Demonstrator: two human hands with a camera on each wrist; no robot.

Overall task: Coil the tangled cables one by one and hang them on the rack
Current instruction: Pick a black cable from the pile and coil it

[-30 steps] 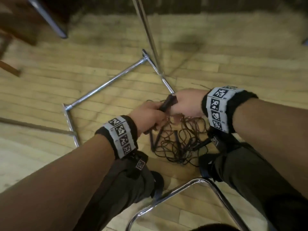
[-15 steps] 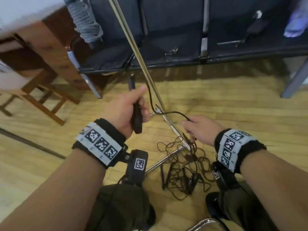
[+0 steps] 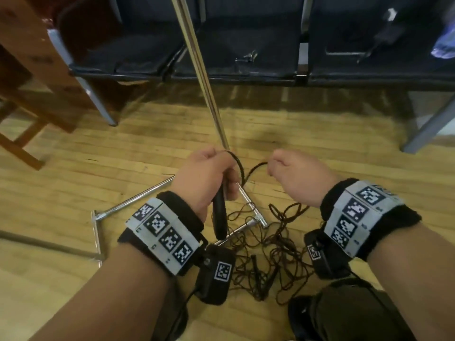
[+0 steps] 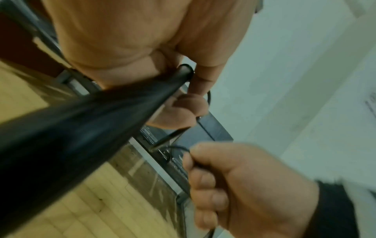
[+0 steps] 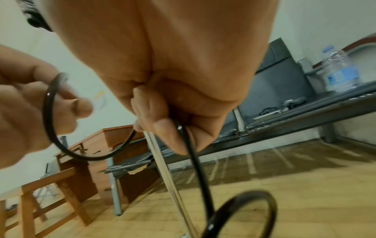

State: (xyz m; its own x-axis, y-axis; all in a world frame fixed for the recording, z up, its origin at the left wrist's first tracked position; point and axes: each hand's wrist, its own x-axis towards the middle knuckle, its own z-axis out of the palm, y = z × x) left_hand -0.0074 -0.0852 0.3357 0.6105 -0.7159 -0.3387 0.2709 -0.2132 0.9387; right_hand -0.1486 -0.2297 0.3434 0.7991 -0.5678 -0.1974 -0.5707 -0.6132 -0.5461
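From my remote seat, the largest item is the wood-plank floor, pale and glossy, filling the head view. At twelve o'clock runs a row of dark padded bench seats on grey metal legs; a brown wooden desk sits at ten o'clock. The rack shows as a slim chrome pole slanting down from twelve o'clock to a tubular chrome base on the floor near centre. The tangled cables, thin dark cord in loose irregular loops, lie on the floor at six o'clock, over the base tube. My left hand is clenched round a smooth black cylindrical handle that hangs below the fist. A short arc of round glossy black cable bridges to my right hand, whose thumb and forefinger pinch it, the other fingers curled. A clear ribbed plastic bottle stands on the bench at two o'clock.
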